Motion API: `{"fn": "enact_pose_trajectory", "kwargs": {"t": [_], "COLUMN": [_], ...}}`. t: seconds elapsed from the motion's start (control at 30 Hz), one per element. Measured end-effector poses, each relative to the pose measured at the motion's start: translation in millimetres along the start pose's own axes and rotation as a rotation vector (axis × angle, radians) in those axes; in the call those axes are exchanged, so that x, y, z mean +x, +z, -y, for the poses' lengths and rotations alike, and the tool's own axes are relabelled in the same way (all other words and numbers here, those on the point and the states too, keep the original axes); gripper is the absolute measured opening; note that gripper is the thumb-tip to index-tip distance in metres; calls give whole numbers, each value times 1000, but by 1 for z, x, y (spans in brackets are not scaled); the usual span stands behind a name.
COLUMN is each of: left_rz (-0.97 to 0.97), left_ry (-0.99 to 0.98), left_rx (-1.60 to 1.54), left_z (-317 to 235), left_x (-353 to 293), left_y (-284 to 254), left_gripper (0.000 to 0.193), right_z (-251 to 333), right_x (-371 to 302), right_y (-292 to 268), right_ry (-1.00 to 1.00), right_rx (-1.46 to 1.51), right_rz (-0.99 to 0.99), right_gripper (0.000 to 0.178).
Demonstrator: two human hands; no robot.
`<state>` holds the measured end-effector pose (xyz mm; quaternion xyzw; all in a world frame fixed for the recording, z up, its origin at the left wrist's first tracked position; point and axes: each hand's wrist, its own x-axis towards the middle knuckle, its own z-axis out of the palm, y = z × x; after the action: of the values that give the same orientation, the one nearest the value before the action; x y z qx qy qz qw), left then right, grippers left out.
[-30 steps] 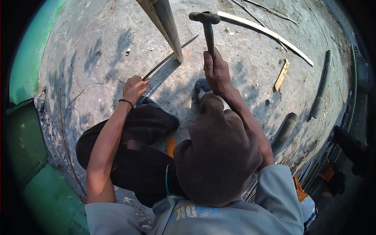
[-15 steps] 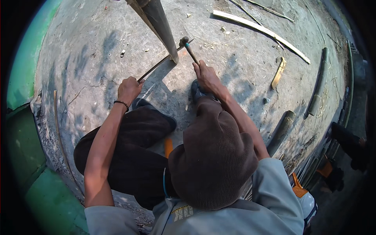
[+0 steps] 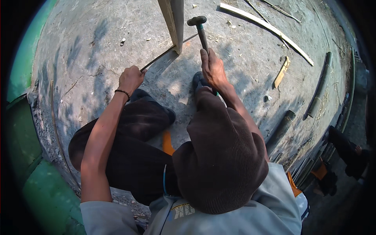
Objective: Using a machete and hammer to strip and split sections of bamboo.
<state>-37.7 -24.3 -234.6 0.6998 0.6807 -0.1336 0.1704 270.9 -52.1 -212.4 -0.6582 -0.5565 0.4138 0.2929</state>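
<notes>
My left hand (image 3: 131, 80), a dark beaded bracelet at its wrist, is closed around the near end of a long, thin dark blade (image 3: 158, 57). Its handle is hidden in my fist. The blade reaches the lower end of a bamboo pole (image 3: 178, 24), and its far tip shows past the pole's right side. The pole stands nearly upright, with a pale cut side and a dark outer side; its top runs out of view. My right hand (image 3: 214, 70) grips a hammer (image 3: 201, 34) by the handle. The hammer's dark head is apart from blade and pole.
A long pale strip (image 3: 266, 25) lies at the far right, with a short yellowish wood piece (image 3: 282, 72) nearer. Dark bamboo lengths (image 3: 320, 84) rest along the right. An orange object (image 3: 167, 143) shows between my legs. Green panels (image 3: 25, 74) border the left.
The hammer head, earlier at the blade's far end beside the pole, has risen away from it. The pole looks more upright. My left hand keeps its grip on the blade.
</notes>
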Motion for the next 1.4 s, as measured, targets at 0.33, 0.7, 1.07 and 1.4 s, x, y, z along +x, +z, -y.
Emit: {"fn": "enact_pose_trajectory", "kwargs": {"t": [0.33,0.7,1.07,1.4], "left_rz": [61,77,77,65], "left_ry": [-27,-35,-37,-96], "left_rx": [10,-25,-35,-59], "left_z": [-1,-16,-27,-9], "left_x": [9,17,20,26], "left_y": [16,28,66,70], "left_gripper": [53,51,48,60], "right_z": [-45,-49,-179,-118], "right_x": [-19,24,30,26], "right_y": [7,26,48,30], "right_ry": [-61,-77,-154,140], "right_rx": [-151,-74,-407,-50], "right_rz": [66,-85,208,218], "right_gripper": [37,37,47,50]}}
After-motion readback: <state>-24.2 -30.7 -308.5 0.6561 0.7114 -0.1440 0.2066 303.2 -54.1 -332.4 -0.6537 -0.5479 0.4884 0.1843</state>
